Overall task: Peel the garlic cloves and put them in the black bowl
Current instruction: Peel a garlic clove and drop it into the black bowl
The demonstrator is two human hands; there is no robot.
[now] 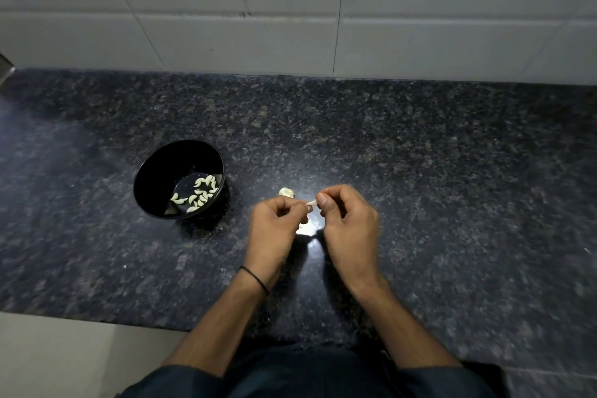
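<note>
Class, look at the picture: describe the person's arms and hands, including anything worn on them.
Both forearms are bare. The left hand has a thin black band round its wrist. The right hand shows no ring, watch or band. Dark sleeves begin near the elbows.

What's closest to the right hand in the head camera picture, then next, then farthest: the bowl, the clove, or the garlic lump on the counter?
1. clove: pinched at the right hand's fingertips.
2. garlic lump: just behind the clove, slightly left.
3. bowl: far off to the left.
</note>
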